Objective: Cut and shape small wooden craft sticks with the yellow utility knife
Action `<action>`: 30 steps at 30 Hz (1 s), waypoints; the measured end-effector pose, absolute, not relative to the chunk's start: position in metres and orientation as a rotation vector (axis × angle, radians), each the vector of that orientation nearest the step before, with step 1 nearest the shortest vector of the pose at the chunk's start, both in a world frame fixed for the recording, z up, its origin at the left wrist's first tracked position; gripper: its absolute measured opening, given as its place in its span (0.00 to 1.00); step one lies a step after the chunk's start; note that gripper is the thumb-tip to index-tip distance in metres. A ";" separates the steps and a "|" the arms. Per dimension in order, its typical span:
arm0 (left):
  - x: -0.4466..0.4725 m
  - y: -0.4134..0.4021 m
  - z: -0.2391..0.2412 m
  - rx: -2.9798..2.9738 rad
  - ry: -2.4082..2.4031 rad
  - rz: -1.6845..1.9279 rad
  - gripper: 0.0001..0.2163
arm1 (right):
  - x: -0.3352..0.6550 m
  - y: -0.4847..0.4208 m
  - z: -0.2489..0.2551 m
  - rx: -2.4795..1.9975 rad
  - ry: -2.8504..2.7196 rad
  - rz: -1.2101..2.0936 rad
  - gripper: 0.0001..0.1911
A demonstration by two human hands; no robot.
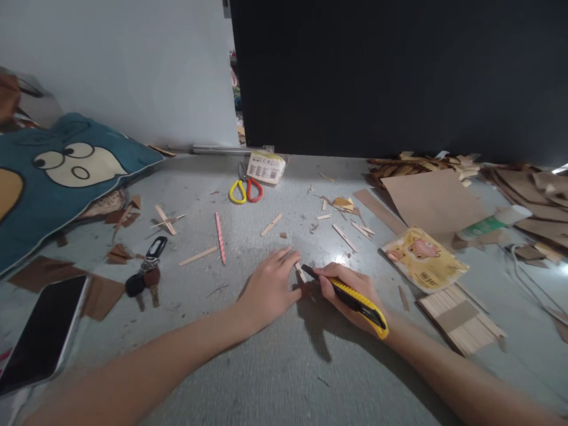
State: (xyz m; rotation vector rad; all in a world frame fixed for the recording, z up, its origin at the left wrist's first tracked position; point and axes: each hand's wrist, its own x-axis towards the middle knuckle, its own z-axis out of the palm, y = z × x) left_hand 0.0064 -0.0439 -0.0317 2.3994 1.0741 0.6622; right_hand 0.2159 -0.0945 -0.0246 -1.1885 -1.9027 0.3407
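Observation:
My right hand (352,293) is closed round a yellow and black utility knife (361,306). Its dark blade points left, close to a short piece of wooden craft stick (300,272) on the table. With bent fingers, my left hand (273,284) presses that stick piece down from its left side. Whether the blade touches the wood I cannot tell. Just beyond the hands lie another craft stick (271,225) and a small brown scrap (283,235). A pink patterned pen-like stick (220,238) lies to the left, by a longer craft stick (198,256).
Scissors (246,192) lie beside a white packet (266,167) at the back. On the left are keys (148,281), a phone (44,328) and a blue cushion (75,171). To the right lie bundled craft sticks (459,316), a yellow packet (423,258), a glue stick (492,223) and cardboard (435,195).

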 end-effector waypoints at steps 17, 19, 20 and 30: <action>0.007 -0.046 -0.028 2.373 1.101 0.776 0.14 | 0.213 -0.092 -0.019 -1.194 -1.920 0.482 0.08; 0.007 -0.046 -0.028 2.382 1.102 0.781 0.14 | 0.214 -0.092 -0.020 -1.189 -1.925 0.468 0.08; 0.007 -0.046 -0.028 2.389 1.097 0.782 0.14 | 0.214 -0.092 -0.021 -1.190 -1.927 0.464 0.08; 0.007 -0.044 -0.035 2.436 1.050 0.810 0.17 | 0.213 -0.092 -0.020 -1.234 -1.898 0.509 0.08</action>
